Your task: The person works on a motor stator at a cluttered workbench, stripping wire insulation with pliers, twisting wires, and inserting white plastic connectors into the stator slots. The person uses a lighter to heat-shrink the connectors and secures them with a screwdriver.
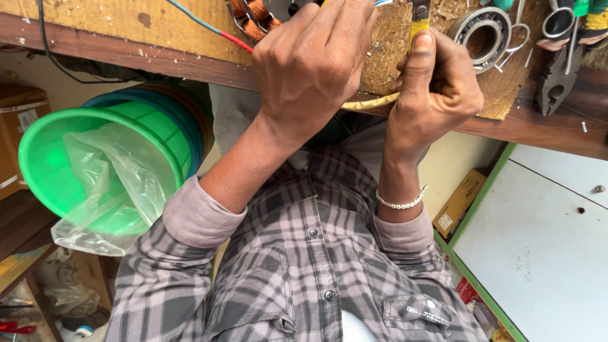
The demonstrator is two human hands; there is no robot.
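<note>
Item under work: a stator with copper windings [254,15], at the top edge of the view on the wooden bench [126,47], mostly cut off by the frame and partly covered by the left hand. The visible coils are orange-brown and tightly wound. A red and blue wire [212,26] runs to it from the left.

The left hand [316,63] is curled closed just beside the windings; what it pinches cannot be told. The right hand [437,88] is clenched around a yellow-handled tool [418,26], thumb laid up along the handle. A yellow strip [373,101] curves below, between both hands.

Surroundings: a steel bearing ring [484,28] lies near the right hand, with dark pliers [557,79] further right. Left of the arms, stacked green and blue buckets [133,126] lie tipped, with a clear plastic bag [101,190] hanging from the mouth.

Packages: a flat yellow-brown carton [459,202] with a white label beside a green-edged white panel [538,253]; a brown cardboard box [19,120] at far left.
</note>
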